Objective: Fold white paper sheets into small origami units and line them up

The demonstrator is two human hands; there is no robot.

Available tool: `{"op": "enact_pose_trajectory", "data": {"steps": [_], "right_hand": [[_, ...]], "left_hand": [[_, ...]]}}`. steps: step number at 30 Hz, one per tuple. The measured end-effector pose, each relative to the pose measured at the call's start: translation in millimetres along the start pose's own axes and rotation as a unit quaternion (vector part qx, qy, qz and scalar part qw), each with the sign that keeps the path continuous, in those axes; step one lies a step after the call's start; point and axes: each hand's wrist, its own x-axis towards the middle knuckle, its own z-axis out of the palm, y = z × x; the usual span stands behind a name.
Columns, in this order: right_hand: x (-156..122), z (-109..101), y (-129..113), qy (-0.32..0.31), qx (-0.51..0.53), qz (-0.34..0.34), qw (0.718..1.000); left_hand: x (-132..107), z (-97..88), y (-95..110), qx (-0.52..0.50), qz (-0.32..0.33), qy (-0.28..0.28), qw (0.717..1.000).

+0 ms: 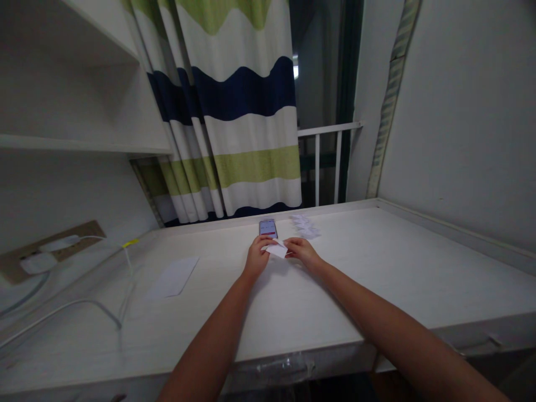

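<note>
A small folded piece of white paper (277,250) is held up between my two hands, over the middle of the desk. My left hand (257,254) pinches its left side, and my right hand (302,250) grips its right side. Just beyond the paper lies a phone (268,227) with its screen lit. Several small folded white paper pieces (304,226) sit in a cluster behind my right hand. To the left, a flat stack or sheet of white paper (178,277) rests on the desk.
The white desk (377,268) has a raised rim at the back and right. White cables (87,301) run across its left side from plugs at a wall socket (54,248). A shelf (84,144) overhangs the left. A striped curtain (251,95) hangs behind.
</note>
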Motion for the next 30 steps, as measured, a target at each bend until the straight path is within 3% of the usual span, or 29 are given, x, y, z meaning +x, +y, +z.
{"op": "enact_pose_trajectory", "data": {"steps": [5,9,12,18,24,30], "right_hand": [[2,-2,4,-0.009,0.007,-0.019,1.000],[4,-2,5,-0.007,-0.005,-0.016,1.000],[5,-3,7,-0.004,-0.018,-0.019,1.000],[5,-3,16,-0.025,-0.124,-0.071,0.989],[0,-3,16,0.003,-0.303,-0.191,0.934],[-1,-3,13,-0.017,-0.328,-0.201,0.923]], "left_hand": [[1,2.7,-8,-0.082,-0.056,-0.006,0.995],[1,3.8,-11,-0.191,-0.152,-0.011,0.970],[1,2.0,-9,-0.217,-0.183,-0.009,0.959],[1,3.6,-11,-0.151,-0.172,-0.003,0.973],[0,6.7,-16,-0.103,-0.117,-0.010,0.988],[-1,4.9,-11,-0.091,-0.108,-0.034,0.989]]}}
